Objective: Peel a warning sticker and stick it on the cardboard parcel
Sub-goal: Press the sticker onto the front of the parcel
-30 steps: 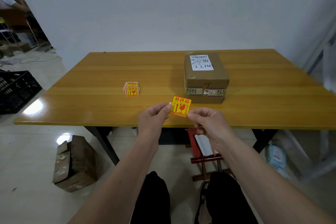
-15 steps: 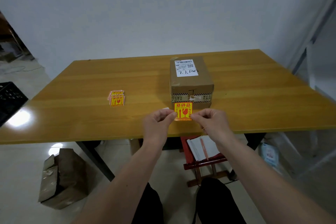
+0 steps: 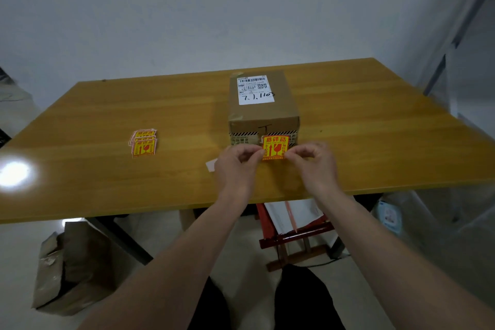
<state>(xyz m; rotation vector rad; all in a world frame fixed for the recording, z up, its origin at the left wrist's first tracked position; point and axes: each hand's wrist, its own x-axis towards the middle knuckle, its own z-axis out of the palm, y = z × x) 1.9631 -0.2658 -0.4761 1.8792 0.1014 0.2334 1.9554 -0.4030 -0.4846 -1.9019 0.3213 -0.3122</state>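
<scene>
A yellow and red warning sticker (image 3: 275,147) is held upright between both hands, just in front of the near face of the cardboard parcel (image 3: 263,110). My left hand (image 3: 237,166) pinches its left edge and my right hand (image 3: 312,162) pinches its right edge. The sticker's top overlaps the striped tape band on the parcel's front; whether it touches the cardboard I cannot tell. The parcel stands mid-table with a white shipping label on top. A white slip of paper (image 3: 211,165) shows on the table behind my left hand.
A small stack of the same warning stickers (image 3: 144,141) lies on the wooden table (image 3: 107,120) to the left. Under the table are a red stool with papers (image 3: 293,220) and a crumpled brown box (image 3: 72,265) on the floor.
Both hands have carried the sticker forward, from over the table's near edge up to the parcel's front face. The view has shifted closer to the parcel.
</scene>
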